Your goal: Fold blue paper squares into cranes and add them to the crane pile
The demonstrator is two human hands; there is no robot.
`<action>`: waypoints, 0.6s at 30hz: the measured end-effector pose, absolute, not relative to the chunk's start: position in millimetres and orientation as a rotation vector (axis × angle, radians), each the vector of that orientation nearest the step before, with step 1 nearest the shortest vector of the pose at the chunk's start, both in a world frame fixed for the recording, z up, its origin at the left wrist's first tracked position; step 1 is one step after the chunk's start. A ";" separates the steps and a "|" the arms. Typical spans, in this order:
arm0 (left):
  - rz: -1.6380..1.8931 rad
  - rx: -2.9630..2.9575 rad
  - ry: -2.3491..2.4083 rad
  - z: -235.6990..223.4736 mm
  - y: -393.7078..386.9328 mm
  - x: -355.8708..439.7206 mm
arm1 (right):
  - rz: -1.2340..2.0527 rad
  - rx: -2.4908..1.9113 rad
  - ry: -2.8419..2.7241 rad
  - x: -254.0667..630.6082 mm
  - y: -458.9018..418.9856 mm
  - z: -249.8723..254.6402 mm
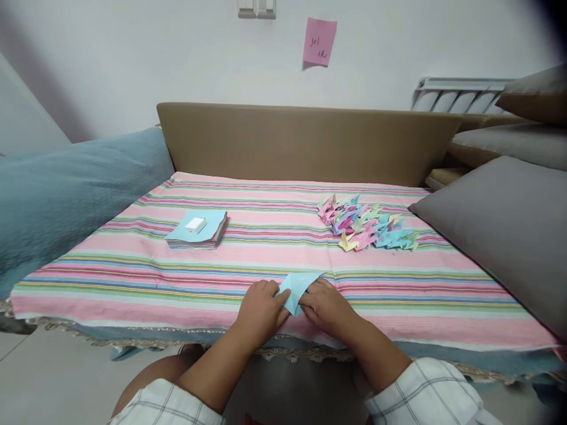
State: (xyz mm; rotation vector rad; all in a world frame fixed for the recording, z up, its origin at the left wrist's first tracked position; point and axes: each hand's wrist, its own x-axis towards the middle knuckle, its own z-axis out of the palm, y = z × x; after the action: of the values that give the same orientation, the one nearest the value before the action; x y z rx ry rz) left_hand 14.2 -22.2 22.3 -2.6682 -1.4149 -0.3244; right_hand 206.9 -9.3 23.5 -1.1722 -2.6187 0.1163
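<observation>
Between my hands, close to the front edge of the striped cloth (274, 260), is a light blue sheet of origami paper (297, 289), partly folded with a pointed corner toward me. My left hand (262, 307) grips its left side, thumb lying on top. On the right side, my right hand (325, 307) has its fingers closed at the paper's edge, with some fingertips hidden behind or under it. Beyond my right hand lies a cluster of folded paper cranes (365, 227) in pink, purple, yellow, green and blue.
A stack of square coloured paper (197, 236) sits at the left, topped by a small white block (195, 225). Grey cushions (500, 230) line the right side. A blue padded armrest (80, 189) stands left, and a brown backrest (287, 141) closes the far side.
</observation>
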 end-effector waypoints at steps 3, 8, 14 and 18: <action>-0.298 -2.645 -1.441 20.9 -23.9 15.8 | 0.198 -1.124 -2.623 211.5 -9.5 25.9; -0.307 -2.636 -1.453 21.3 -23.2 17.7 | 0.385 -1.178 -2.355 231.5 -5.0 34.6; -0.377 -2.554 -1.470 14.7 -16.6 18.7 | 0.404 -1.313 -1.884 239.9 14.1 24.4; -0.455 -2.471 -1.505 13.2 -14.4 19.0 | 0.756 -1.344 -1.737 231.7 21.4 14.9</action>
State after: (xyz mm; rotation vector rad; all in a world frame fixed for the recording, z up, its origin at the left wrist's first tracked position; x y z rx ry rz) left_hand 19.0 -14.4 13.2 -2.4712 -1.5055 -0.4554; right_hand 231.7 21.4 14.9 -1.3440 -1.7372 0.7565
